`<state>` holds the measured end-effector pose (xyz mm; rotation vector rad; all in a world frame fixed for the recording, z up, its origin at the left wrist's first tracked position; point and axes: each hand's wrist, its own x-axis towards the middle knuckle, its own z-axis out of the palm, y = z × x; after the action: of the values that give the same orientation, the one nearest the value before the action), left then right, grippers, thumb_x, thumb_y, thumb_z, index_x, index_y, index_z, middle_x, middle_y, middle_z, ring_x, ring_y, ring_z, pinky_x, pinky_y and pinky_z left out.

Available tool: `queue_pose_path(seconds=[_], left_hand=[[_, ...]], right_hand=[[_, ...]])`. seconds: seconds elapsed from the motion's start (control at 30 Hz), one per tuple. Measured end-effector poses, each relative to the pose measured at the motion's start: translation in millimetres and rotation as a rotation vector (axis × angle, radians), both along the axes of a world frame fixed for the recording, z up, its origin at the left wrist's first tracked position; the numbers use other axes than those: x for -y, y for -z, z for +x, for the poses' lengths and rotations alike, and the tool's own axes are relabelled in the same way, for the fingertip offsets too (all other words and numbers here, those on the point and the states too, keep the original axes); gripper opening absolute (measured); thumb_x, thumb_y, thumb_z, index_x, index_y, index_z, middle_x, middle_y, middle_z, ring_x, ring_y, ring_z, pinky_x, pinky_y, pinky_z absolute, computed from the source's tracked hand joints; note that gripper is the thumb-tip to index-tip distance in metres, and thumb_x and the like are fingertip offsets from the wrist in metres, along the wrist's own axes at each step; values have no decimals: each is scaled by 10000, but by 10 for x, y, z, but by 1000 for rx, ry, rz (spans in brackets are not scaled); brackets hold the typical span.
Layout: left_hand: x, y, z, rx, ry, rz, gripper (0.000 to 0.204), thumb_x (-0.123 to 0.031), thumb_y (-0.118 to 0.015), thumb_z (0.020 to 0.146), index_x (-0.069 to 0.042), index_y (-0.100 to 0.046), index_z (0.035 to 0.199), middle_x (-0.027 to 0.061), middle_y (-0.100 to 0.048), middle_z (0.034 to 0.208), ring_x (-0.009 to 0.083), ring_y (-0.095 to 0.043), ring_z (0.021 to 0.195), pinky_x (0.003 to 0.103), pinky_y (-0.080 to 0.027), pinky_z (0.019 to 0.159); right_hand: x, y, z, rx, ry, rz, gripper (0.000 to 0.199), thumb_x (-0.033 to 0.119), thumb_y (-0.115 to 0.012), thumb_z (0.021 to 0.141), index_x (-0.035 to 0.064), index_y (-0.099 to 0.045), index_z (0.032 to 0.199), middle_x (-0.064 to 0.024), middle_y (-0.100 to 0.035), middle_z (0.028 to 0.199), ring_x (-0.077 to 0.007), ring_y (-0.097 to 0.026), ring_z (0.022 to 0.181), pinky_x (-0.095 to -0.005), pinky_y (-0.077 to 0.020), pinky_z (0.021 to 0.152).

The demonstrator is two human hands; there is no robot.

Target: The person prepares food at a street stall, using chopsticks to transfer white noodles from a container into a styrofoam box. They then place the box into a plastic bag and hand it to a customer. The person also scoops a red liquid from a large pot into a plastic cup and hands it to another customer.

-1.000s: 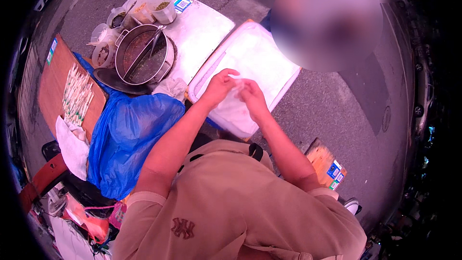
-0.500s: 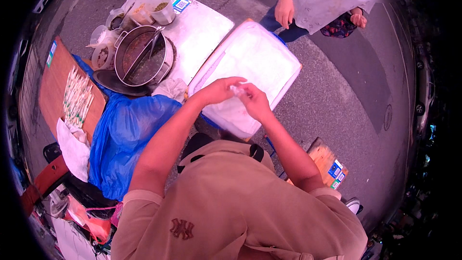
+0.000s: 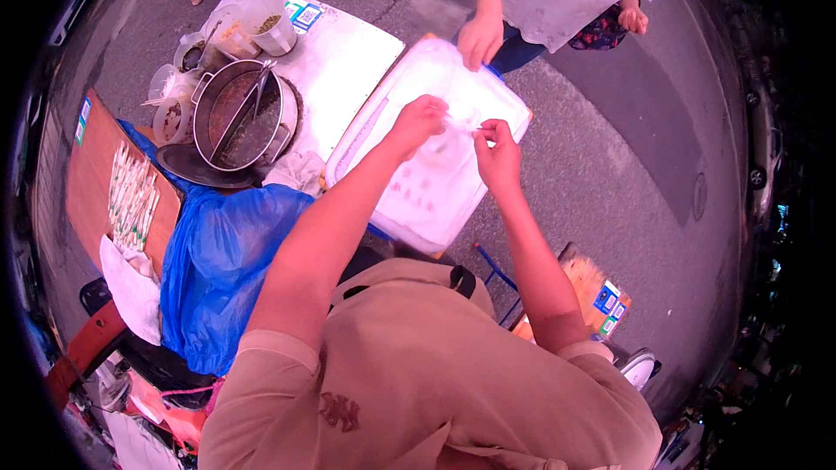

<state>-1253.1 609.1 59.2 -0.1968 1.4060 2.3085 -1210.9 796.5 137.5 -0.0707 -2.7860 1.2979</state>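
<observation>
Clear plastic bag (image 3: 460,117) stretches between your hands — your left hand (image 3: 418,122) pinches one edge, your right hand (image 3: 498,152) pinches the other — just above the white foam box (image 3: 409,191) beneath them.

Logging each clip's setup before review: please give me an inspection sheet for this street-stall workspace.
Surface: white foam box lid, beside a white table.
Job's things: thin clear plastic bag, pinched between both hands.
Clutter: metal pot with tongs, small bowls, blue plastic bag, tray of sticks.
Grippers: left hand and right hand grip the bag.
Cables: nothing seen.
Surroundings: asphalt; another person's hand on the box's far edge.
</observation>
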Motion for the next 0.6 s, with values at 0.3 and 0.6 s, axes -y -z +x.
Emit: queue_pose_path(seconds=[0.3,0.6], left_hand=[[-191,65,-188,115,-159,-37,292,61,-623,871,-17,-547,1142,138,-637,1024,200,-660,900,295,-581,768],[6,41,306,-70,-261,-218,360,3,-678,816,-16,-609,1168,108,-682,1095,168,-649,901,298,-532,781]], right_hand=[[-52,246,-238,-116,86,29,171,79,-679,904,12,-543,981,-175,-694,827,-308,-714,758,-414,-556,694],[-434,815,-66,-193,77,-62,208,134,-727,898,38,-568,992,-40,-631,886,-165,-609,803,-314,-513,752]])
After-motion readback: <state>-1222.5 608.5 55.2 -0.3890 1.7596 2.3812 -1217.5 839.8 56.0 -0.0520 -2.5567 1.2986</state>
